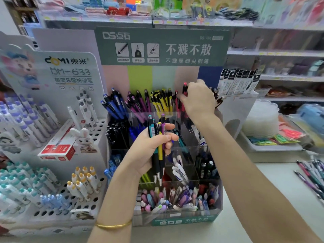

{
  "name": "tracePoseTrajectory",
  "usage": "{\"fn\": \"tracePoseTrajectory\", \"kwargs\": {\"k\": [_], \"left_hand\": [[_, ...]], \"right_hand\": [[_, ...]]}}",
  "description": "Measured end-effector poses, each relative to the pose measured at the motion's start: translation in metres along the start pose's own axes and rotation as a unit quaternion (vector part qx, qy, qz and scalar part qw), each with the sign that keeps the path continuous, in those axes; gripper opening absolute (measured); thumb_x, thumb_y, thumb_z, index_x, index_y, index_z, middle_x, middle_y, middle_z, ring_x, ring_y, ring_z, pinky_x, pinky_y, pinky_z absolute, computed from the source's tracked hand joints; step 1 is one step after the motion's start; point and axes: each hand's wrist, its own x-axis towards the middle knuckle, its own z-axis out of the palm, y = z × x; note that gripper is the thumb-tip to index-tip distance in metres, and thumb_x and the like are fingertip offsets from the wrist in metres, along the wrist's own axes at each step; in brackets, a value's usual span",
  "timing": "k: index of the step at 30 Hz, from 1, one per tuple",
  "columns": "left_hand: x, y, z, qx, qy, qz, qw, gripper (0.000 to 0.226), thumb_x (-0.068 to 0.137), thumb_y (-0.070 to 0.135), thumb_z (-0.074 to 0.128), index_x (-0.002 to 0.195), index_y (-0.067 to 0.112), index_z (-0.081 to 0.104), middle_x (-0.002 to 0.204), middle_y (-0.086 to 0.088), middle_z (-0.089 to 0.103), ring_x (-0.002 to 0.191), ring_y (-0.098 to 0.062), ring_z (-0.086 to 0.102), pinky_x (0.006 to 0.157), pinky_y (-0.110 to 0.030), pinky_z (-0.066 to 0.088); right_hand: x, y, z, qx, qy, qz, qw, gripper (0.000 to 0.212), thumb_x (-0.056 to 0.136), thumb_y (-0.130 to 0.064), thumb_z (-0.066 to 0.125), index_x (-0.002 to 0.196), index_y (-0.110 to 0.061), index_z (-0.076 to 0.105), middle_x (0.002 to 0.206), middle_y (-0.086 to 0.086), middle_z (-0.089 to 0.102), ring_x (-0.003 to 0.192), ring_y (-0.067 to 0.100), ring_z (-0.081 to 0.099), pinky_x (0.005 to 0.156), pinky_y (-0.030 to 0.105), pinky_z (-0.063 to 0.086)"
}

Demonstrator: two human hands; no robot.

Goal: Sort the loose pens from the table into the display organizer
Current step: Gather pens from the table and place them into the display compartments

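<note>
The left hand (149, 149) is curled round a bundle of pens (159, 155), teal, yellow and purple, held tips down in front of the display organizer (182, 220). Further right, the right hand (198, 100) reaches into the organizer's back row, fingers pinching a red pen (184, 89) among the other red ones. At the far right, loose pens (310, 174) lie on the tabletop (273, 171)

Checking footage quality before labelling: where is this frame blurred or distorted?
Head view: pens in the left hand and the display organizer read fairly sharp; the red pen in the right hand is soft; loose pens at the right edge and top shelves smear; shelf lines bow; lighting even.
</note>
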Motion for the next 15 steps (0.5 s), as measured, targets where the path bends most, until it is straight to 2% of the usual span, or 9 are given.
{"fn": "tracePoseTrajectory", "kwargs": {"k": [4,7,12,15], "left_hand": [[0.009,0.001,-0.003,-0.007,-0.003,0.0,1.0,0.027,0.095,-0.007,0.046,0.117,0.004,0.057,0.078,-0.005,0.066,0.059,-0.011,0.052,0.052,-0.022,0.045],[0.014,0.002,-0.007,0.003,-0.017,0.004,1.0,0.027,0.096,-0.005,0.047,0.119,0.005,0.057,0.079,-0.005,0.066,0.059,-0.011,0.053,0.054,-0.022,0.045],[0.015,0.009,-0.008,0.007,-0.06,-0.002,0.998,0.028,0.096,-0.001,0.05,0.122,0.007,0.056,0.085,-0.009,0.07,0.061,-0.012,0.057,0.056,-0.024,0.049],[0.015,0.013,-0.01,0.01,-0.079,0.002,0.997,0.037,0.09,0.006,0.056,0.127,0.006,0.051,0.09,-0.012,0.071,0.059,-0.013,0.055,0.055,-0.025,0.047]], "right_hand": [[-0.017,-0.002,-0.006,0.002,0.02,0.018,1.0,0.044,0.089,-0.033,0.066,0.119,-0.008,0.045,0.121,0.011,0.044,0.091,0.033,0.06,0.063,0.033,0.036],[-0.039,0.007,-0.002,0.026,0.064,0.033,0.997,0.046,0.088,-0.029,0.067,0.123,-0.01,0.044,0.124,0.01,0.045,0.097,0.031,0.058,0.068,0.03,0.034],[-0.045,0.009,0.02,0.083,0.081,0.014,0.993,0.033,0.089,-0.016,0.065,0.117,-0.003,0.054,0.113,0.015,0.057,0.101,0.031,0.056,0.08,0.033,0.043],[-0.026,0.005,0.032,0.059,0.086,-0.014,0.994,0.02,0.087,-0.002,0.064,0.106,0.0,0.059,0.103,0.018,0.06,0.094,0.035,0.058,0.074,0.034,0.043]]}}
